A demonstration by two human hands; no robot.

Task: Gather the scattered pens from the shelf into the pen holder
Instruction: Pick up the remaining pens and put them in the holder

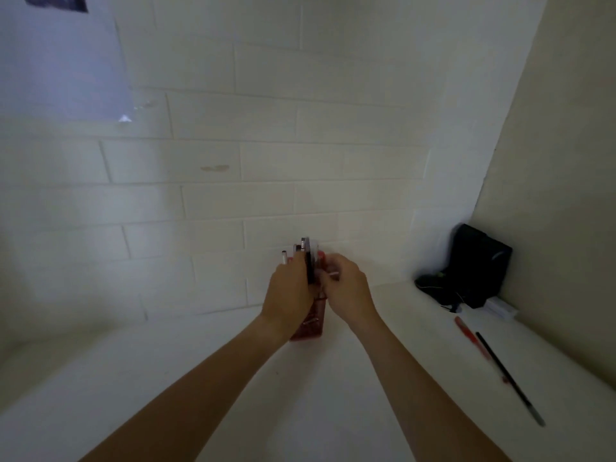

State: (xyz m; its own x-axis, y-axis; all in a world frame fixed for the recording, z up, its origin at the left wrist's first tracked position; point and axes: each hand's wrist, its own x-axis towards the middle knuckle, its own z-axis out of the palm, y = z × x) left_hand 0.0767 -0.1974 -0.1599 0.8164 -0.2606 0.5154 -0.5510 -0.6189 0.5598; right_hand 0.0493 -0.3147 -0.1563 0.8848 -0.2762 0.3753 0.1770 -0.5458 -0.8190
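Note:
A red translucent pen holder stands on the white shelf near the brick wall. My left hand wraps around its left side, fingers closed on a bundle of pens whose tops stick up above the holder. My right hand is at the holder's top right, fingers pinched on a pen there; the hand hides most of it. Two loose pens lie on the shelf to the right: a red pen and a long black pen.
A black pouch with a cord leans in the right corner, a small white object beside it. A sheet of paper hangs on the wall at upper left. A beige side wall closes the shelf on the right.

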